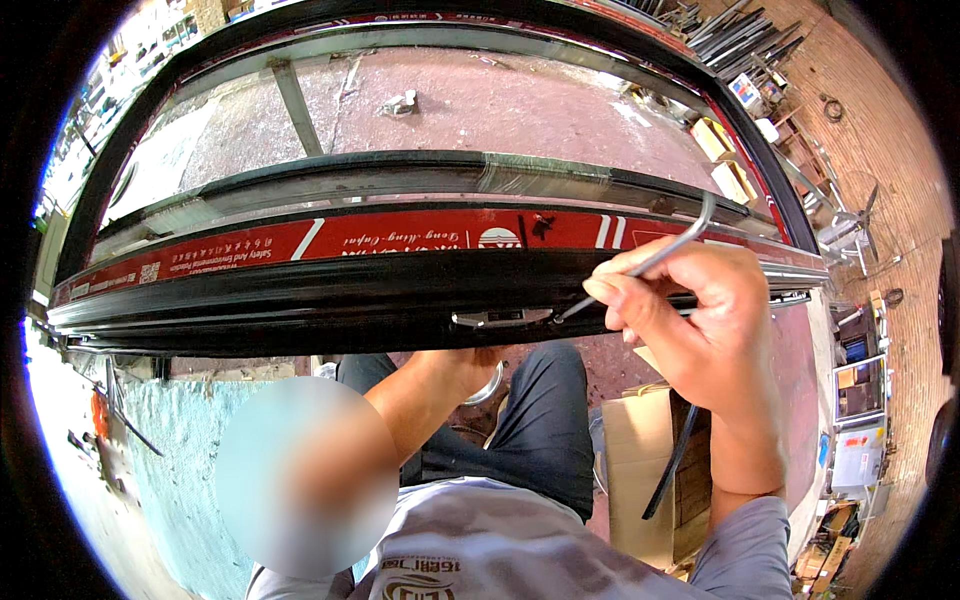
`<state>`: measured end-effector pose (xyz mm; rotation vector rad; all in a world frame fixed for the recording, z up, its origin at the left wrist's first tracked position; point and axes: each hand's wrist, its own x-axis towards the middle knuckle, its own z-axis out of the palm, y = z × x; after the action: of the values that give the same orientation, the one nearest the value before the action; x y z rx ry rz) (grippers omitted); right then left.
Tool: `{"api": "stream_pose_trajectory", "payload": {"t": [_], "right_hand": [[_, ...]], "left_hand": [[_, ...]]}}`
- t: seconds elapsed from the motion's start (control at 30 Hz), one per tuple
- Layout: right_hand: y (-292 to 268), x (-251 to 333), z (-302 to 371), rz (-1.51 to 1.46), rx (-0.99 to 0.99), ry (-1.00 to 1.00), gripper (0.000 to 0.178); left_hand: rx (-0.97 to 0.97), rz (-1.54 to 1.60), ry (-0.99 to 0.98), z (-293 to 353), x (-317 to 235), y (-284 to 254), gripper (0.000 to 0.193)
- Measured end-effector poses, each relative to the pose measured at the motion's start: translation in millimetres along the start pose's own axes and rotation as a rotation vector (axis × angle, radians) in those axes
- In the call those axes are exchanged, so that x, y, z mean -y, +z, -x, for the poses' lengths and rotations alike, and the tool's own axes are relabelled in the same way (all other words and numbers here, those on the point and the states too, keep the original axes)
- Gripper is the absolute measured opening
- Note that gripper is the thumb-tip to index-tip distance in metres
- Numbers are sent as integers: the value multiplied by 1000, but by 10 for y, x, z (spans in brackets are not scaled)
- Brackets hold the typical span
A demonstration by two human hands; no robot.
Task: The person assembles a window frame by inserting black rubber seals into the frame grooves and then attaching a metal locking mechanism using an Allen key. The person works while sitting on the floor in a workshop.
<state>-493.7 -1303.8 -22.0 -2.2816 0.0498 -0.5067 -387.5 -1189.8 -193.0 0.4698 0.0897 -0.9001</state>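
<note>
A black window frame (pixel 300 300) with red printed protective film (pixel 380 237) lies across in front of me. Set in its near face is a slim silver metal fitting (pixel 500 318). My right hand (pixel 690 310) pinches a bent L-shaped hex key (pixel 672 247) between thumb and fingers. The key's straight end meets the frame at the right end of the fitting, while its bent end points up and away. My left hand (pixel 470 368) reaches under the frame's near edge, and its fingers are mostly hidden there.
An open cardboard box (pixel 640 470) with a black strip (pixel 672 465) leaning on it stands below my right forearm. At the right are a standing fan (pixel 862 222) and a grey box (pixel 858 458). Long dark profiles (pixel 735 40) lie piled at the far right.
</note>
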Motion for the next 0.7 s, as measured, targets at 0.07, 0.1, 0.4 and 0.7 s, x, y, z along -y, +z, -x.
{"api": "stream_pose_trajectory", "payload": {"t": [0.07, 0.1, 0.4, 0.7], "right_hand": [[22, 51, 34, 74, -36, 1, 11], [20, 61, 36, 148, -49, 0, 11], [-12, 17, 60, -85, 32, -32, 15], [91, 9, 44, 83, -27, 81, 16]], "left_hand": [[-187, -98, -53, 63, -47, -8, 31], [-184, -98, -46, 53, -32, -1, 31], [-71, -124, -31, 15, -90, 42, 27], [-99, -145, -16, 83, -103, 222, 28]]}}
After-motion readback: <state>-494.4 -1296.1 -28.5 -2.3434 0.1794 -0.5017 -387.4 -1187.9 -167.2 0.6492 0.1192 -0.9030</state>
